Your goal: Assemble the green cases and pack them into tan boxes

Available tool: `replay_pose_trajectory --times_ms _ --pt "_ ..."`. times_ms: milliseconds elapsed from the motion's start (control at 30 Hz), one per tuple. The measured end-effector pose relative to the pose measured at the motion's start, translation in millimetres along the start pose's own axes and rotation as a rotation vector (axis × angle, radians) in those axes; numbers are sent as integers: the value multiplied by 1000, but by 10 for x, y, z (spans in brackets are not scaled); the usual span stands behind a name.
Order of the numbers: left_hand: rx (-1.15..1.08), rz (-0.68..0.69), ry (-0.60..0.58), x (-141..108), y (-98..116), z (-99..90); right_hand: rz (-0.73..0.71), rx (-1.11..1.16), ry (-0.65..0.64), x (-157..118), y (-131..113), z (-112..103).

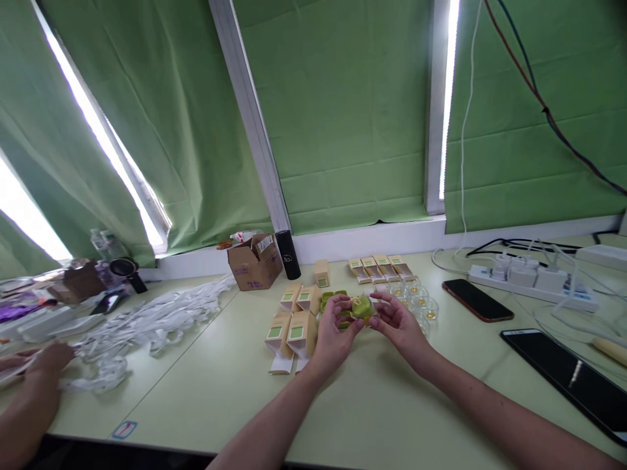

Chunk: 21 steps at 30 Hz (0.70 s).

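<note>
Between my two hands, above the table, is a small green object (362, 307) with something clear around its lower part. My left hand (337, 331) has its fingers closed on the object's left side, and my right hand (398, 326) pinches it from the right. Small beige boxes with green labels (304, 329) stand left of my left hand, the front ones with flaps hanging open. Behind my hands are green pieces (333, 297), partly hidden. Clear cups with yellow centres (420, 301) sit in rows just beyond my right hand.
More beige boxes (382, 269), a cardboard box (255, 262) and a black bottle (287, 254) stand at the back. White straps (161, 320) lie left, near another person's hand (51, 359). Right are a phone (477, 300), a power strip (533, 285) and a black tablet (568, 378).
</note>
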<state>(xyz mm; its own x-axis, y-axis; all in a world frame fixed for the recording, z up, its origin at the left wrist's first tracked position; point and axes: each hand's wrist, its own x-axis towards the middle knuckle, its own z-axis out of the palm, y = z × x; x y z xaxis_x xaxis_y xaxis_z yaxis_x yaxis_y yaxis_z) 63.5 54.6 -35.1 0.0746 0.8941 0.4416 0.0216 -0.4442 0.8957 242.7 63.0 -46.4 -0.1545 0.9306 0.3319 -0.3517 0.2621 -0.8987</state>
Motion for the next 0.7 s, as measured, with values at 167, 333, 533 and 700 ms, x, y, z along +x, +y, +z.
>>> replay_pose_trajectory --times_ms 167,333,533,700 --pt "-1 20 15 12 -27 -3 -47 -32 -54 -46 -11 47" --pt "-18 38 -9 18 -29 -1 -69 -49 -78 -58 17 58" --pt "-13 39 -12 31 -52 -3 -70 -63 -70 -35 35 32" --pt "13 63 0 37 -69 -13 -60 -35 -69 -28 8 47"
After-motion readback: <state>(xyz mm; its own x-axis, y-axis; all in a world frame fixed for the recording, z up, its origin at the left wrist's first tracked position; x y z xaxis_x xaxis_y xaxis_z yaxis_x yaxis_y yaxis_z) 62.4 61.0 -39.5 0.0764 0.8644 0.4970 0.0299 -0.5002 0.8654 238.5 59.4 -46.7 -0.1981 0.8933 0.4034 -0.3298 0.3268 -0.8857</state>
